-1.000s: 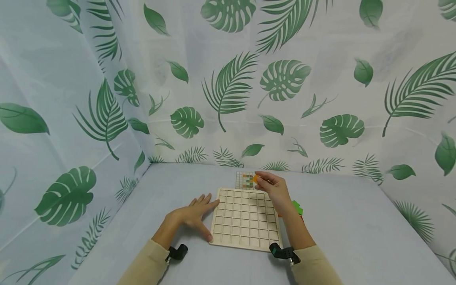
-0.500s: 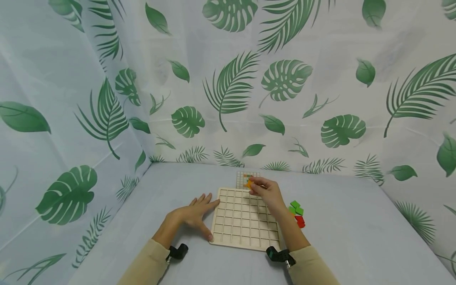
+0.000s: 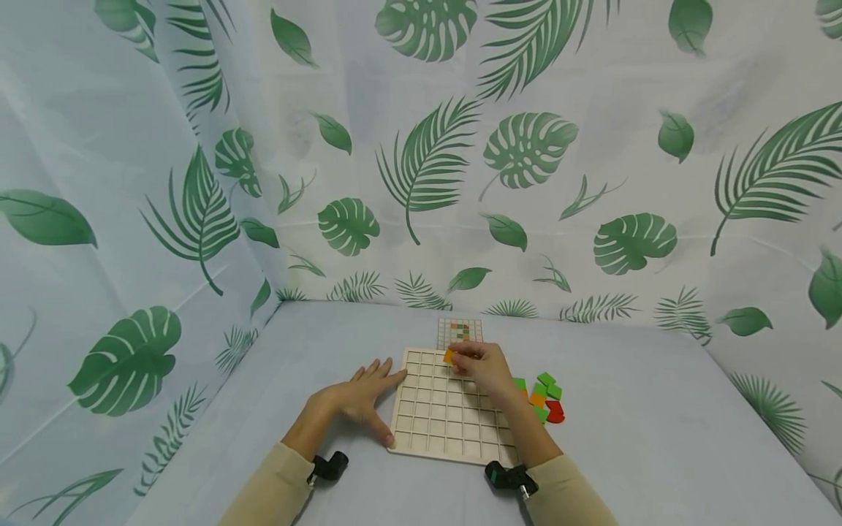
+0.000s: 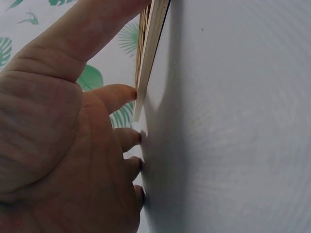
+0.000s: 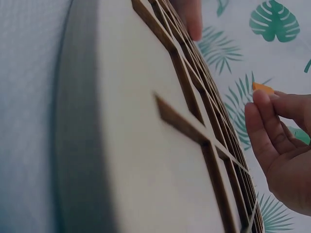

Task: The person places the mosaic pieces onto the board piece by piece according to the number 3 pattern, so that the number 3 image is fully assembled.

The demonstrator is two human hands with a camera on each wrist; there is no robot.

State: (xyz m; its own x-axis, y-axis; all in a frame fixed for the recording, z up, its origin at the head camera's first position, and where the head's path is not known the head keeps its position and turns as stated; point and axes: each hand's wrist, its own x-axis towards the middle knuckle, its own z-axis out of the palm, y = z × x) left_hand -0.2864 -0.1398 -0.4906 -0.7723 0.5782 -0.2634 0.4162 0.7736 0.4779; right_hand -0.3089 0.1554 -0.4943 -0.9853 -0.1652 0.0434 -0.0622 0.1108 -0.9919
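A pale wooden grid board [image 3: 437, 413] lies flat on the table. My left hand [image 3: 358, 398] rests at its left side with fingers spread; thumb and index finger touch the board's edge [image 4: 151, 53], and the other fingertips rest on the tabletop in the left wrist view. Over the board's far rows, my right hand [image 3: 485, 369] pinches a small orange tile [image 3: 449, 356] between thumb and fingers. In the right wrist view the orange tile [image 5: 263, 88] shows at the fingertips, above the board's raised dividers. Its underside and the grid cell below it are hidden.
Behind the board lies a printed grid card [image 3: 447, 327] with coloured squares. Several loose green tiles [image 3: 546, 379], an orange tile [image 3: 536, 400] and red pieces [image 3: 555, 411] lie right of the board, partly behind the right forearm. A leaf-print curtain [image 3: 421, 219] encloses the table.
My right hand has moved left and nearer from the card to the board's far rows, carrying the orange tile. More loose tiles show beside the right forearm. The left hand stays in place.
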